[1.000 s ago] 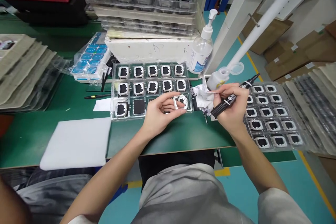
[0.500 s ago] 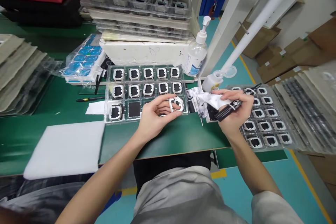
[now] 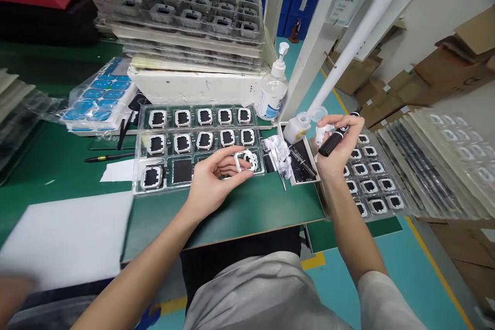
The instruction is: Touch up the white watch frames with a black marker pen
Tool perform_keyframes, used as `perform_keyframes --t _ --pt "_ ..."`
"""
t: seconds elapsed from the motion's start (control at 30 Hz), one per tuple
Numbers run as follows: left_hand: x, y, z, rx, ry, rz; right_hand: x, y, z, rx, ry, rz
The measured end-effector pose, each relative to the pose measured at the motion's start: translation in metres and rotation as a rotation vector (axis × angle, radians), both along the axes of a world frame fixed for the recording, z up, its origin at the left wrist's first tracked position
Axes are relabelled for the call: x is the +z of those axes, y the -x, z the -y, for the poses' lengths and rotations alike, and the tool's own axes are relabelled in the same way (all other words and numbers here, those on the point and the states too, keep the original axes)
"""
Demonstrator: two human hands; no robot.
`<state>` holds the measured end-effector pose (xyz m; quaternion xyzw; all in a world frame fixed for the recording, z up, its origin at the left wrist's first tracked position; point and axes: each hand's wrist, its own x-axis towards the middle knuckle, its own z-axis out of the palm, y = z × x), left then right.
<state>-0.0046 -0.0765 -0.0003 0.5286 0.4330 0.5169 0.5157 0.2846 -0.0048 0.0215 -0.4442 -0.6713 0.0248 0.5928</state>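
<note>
Head view: the left hand (image 3: 211, 180) pinches a small square white frame (image 3: 245, 160) between thumb and fingertips, held at the hand's two o'clock, just over the near row of a clear tray (image 3: 139, 165) of similar parts. The right hand (image 3: 337, 152) is clenched around a black marker (image 3: 337, 140) pointing toward one o'clock, with a bit of white cloth (image 3: 324, 133) in its fingers. A small white bottle (image 3: 294, 127) stands just beside it at ten o'clock.

A stack of clear trays (image 3: 185, 15) sat at the upper middle of the frame, a pump bottle (image 3: 271, 90) just right of it. A white foam sheet (image 3: 65, 237) lay lower left on the green table (image 3: 247, 206); cardboard boxes (image 3: 456, 56), perhaps flattened, filled the upper right.
</note>
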Motion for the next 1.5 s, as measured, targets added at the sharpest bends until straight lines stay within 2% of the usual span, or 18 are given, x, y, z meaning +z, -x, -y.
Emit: perform_keyframes --t 0.13,0.23,0.37,0.47,0.53,0.73,1.1,1.33,1.5 --pt "0.001 0.000 0.000 -0.011 0.004 -0.003 0.007 0.000 -0.021 0.019 0.008 -0.087" --pt "0.000 0.000 0.000 -0.013 0.009 -0.007 0.005 0.000 -0.039 0.020 0.033 -0.087" --pt "-0.001 0.001 -0.001 -0.010 0.003 -0.003 0.002 0.004 -0.051 -0.069 0.017 -0.062" --pt "-0.002 0.001 -0.001 -0.012 -0.004 -0.012 0.003 0.007 -0.051 -0.161 0.028 -0.046" --pt "-0.001 0.000 -0.001 -0.012 -0.001 -0.017 0.003 0.008 -0.051 -0.171 0.052 -0.094" --pt "-0.001 -0.002 -0.001 -0.028 0.005 -0.036 0.001 0.008 -0.060 -0.081 0.152 -0.381" --pt "-0.002 -0.001 -0.001 -0.035 -0.021 -0.032 -0.010 0.010 -0.053 -0.003 0.223 -0.473" --pt "-0.003 0.000 -0.001 -0.032 -0.029 -0.027 -0.011 0.012 -0.055 -0.009 0.194 -0.468" --pt "-0.002 0.001 -0.001 -0.018 -0.034 -0.022 -0.005 0.014 -0.040 0.016 0.111 -0.559"
